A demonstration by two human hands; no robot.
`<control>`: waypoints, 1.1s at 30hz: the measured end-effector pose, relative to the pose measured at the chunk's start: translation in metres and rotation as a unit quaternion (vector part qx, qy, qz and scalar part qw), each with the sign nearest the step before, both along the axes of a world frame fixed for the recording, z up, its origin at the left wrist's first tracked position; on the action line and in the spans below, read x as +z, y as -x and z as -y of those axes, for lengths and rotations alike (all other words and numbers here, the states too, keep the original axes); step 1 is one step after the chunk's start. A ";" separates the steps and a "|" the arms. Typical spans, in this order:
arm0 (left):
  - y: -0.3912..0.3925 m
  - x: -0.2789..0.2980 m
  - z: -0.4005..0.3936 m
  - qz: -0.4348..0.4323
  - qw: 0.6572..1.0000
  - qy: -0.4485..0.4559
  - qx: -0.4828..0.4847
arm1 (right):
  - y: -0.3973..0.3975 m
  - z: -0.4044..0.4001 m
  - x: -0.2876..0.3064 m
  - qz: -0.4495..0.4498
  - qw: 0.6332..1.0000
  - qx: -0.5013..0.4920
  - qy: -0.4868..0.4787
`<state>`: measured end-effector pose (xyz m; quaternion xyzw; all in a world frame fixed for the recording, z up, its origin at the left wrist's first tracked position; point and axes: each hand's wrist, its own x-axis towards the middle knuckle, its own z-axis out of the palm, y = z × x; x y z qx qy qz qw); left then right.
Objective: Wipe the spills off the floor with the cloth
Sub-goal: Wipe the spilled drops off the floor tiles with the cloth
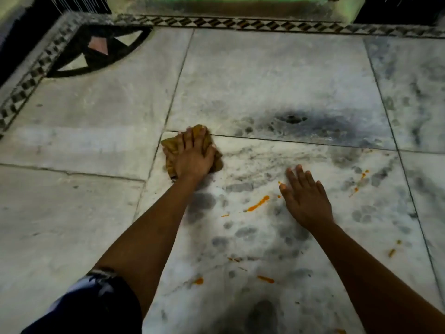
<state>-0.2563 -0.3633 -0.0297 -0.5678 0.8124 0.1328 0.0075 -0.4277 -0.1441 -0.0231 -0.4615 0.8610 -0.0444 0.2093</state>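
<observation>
Left hand (pixel 193 156) presses cloth (pixel 171 147) flat-fingered onto floor (pixel 265 68); right hand (pixel 304 197) rests splayed beside orange spills (pixel 258 203).

floor (pixel 277 75): pale grey-white marble slabs, dark grey veins and smudges, thin dark joints
spills (pixel 257 204): orange streaks and dots scattered on the near slab
cloth (pixel 172 144): mustard/ochre brown, plain
border strip (pixel 240 22): black-and-white diamond checker along the far and left edges
corner inlay (pixel 101 47): black quarter-fan with pink and cream triangles
sleeve (pixel 96 300): dark navy with white print
</observation>
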 end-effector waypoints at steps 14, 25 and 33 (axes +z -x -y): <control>-0.028 0.002 0.010 0.031 0.996 0.017 -0.081 | 0.000 0.001 -0.003 0.005 1.000 0.003 -0.007; -0.080 -0.004 -0.040 0.000 0.954 0.042 -0.298 | 0.002 0.001 -0.004 0.006 1.000 0.014 -0.015; 0.017 0.010 -0.015 0.059 0.971 -0.022 -0.231 | -0.002 0.003 -0.002 0.007 1.000 0.005 -0.018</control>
